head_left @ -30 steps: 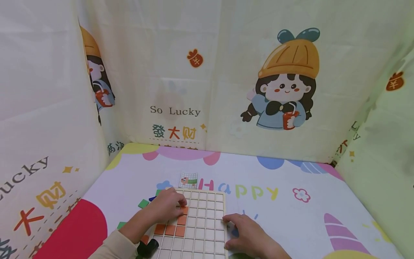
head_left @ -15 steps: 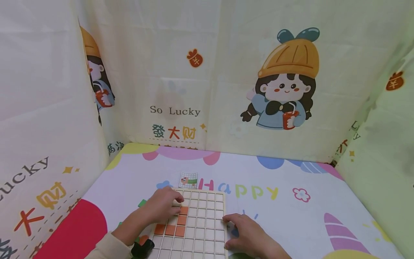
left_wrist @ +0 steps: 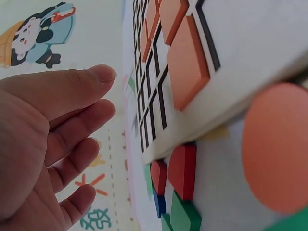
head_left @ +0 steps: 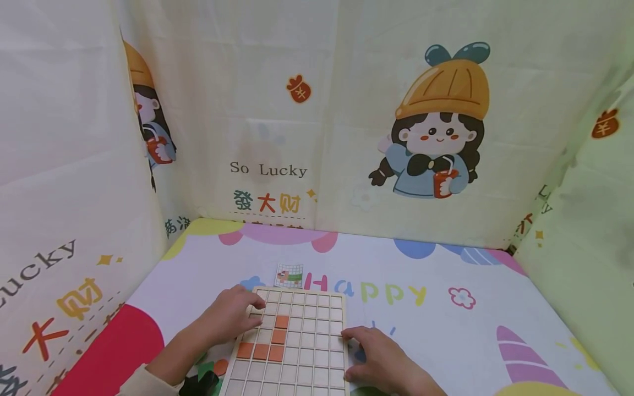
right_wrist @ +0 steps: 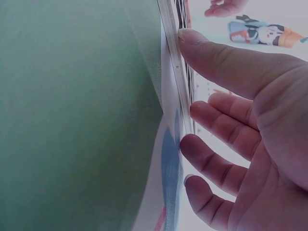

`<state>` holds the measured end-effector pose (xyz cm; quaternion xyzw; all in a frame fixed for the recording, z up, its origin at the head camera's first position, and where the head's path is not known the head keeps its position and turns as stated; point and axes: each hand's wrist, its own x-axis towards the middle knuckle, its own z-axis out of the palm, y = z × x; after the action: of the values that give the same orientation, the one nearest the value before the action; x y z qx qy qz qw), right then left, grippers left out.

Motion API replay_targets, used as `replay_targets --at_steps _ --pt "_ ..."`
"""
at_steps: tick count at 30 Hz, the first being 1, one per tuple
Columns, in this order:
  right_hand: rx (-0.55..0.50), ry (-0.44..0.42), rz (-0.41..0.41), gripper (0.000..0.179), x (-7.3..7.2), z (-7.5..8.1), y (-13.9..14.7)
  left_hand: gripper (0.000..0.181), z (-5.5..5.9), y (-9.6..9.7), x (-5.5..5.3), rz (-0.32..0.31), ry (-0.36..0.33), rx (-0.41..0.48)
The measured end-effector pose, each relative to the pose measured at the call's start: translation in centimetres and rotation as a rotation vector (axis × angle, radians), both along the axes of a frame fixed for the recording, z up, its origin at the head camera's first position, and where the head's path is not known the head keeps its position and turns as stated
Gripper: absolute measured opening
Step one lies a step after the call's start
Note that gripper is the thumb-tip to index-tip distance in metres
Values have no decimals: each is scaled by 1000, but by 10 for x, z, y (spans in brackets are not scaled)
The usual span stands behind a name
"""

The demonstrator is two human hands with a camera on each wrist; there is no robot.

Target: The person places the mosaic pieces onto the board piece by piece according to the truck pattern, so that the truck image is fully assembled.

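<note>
Head view: at the bottom of the frame, left of centre, a round orange piece lies just beside the left edge of a wooden grid board. The board fills the lower centre, with five square orange tiles in its cells: three in a row, two more running up from the row's right end.

At lower right, the right hand has thumb and fingers spread apart; the thumb tip touches the board's right edge. At lower left, the left hand holds nothing, its fingers loosely bent and the thumb apart from the index finger, over the board's upper left edge. The left wrist view shows red tiles and a green tile at bottom centre, near the board's corner.

Beyond the board's top edge lies a small picture card; behind stands a printed cloth backdrop.
</note>
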<state>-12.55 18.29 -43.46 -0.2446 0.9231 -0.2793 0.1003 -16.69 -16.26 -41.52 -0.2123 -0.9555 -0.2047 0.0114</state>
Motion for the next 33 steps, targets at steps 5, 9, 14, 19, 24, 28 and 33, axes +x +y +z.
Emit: replay_targets --at_steps 5,9,14,19,24,28,33 --pt "3 -15 -3 62 -1 1 0 20 3 -5 2 55 -42 4" --pt "0 -18 -2 62 -1 1 0 22 4 -10 3 80 -50 1" --pt "5 -9 0 62 -1 1 -1 27 2 -19 4 103 -65 -1" --pt "0 -1 0 62 -1 2 -1 25 -1 -27 6 134 -120 -28" --pt "-4 0 1 62 -1 2 -1 32 -4 -33 11 175 -162 -21" --pt "-2 -6 -1 62 -1 2 -1 36 -5 -37 14 183 -169 -21" --pt "-1 -8 -5 63 0 0 0 33 -8 -39 17 184 -177 -26"
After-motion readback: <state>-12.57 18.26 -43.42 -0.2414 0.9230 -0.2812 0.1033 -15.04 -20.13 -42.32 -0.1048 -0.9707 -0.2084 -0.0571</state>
